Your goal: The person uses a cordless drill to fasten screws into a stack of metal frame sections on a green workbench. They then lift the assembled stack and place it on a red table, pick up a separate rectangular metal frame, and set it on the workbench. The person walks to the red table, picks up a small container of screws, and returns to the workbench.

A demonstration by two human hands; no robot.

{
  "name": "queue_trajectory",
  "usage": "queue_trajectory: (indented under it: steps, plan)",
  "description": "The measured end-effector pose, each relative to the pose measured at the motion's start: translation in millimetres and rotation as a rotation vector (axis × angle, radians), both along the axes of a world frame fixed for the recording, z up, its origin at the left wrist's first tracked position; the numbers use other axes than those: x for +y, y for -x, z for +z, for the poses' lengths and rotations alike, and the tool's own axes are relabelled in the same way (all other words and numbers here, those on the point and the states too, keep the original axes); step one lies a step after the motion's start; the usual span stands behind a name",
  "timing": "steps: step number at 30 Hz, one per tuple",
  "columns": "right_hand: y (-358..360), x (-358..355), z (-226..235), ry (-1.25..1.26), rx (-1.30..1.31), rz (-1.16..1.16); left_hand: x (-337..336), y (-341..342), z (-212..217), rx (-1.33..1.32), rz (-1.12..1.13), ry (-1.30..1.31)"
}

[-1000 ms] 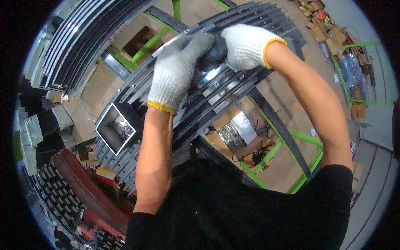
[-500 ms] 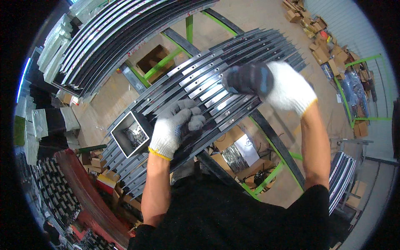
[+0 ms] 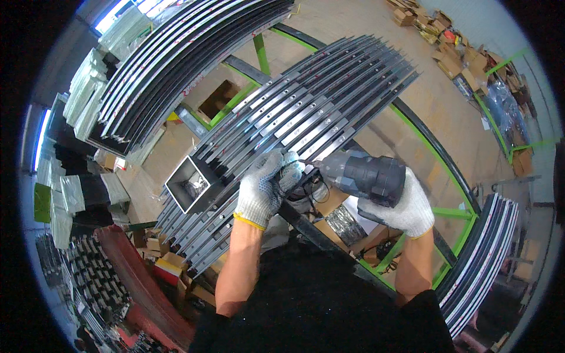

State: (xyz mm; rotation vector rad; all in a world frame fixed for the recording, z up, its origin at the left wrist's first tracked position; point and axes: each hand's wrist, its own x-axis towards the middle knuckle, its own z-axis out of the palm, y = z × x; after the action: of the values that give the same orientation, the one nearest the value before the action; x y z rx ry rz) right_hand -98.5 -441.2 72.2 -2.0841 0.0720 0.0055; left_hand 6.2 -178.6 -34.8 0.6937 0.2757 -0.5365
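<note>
A tan workshop floor (image 3: 347,17) spreads toward 1 o'clock, a pale grey wall (image 3: 497,26) rises at 2, a green frame (image 3: 535,144) stands near 3, and bright white panes (image 3: 42,138) glow around 9 and 10 o'clock

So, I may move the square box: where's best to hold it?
Probably two opposite outer walls of the square box, from above on the right: its opening faces up, one wall shows there, and metal pieces inside suggest keeping it level.

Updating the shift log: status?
Right white-gloved hand gripping black power drill. Left white-gloved hand at its tip. Square pale-rimmed box farther left, on grey metal strips.
</note>
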Motion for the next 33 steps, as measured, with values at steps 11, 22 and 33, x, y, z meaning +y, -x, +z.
queue_trajectory:
  steps: [11,22,33]
  plan:
    - [-6,32,-15,0.103,-0.009,0.018,-7,3,14,0.098,0.059,0.036]
    - [-35,47,-16,0.041,-0.051,0.042,5,-28,13,-0.284,-0.031,-0.368]
    - [-171,55,30,0.671,0.179,0.216,15,-85,14,-0.5,-0.215,-0.846]
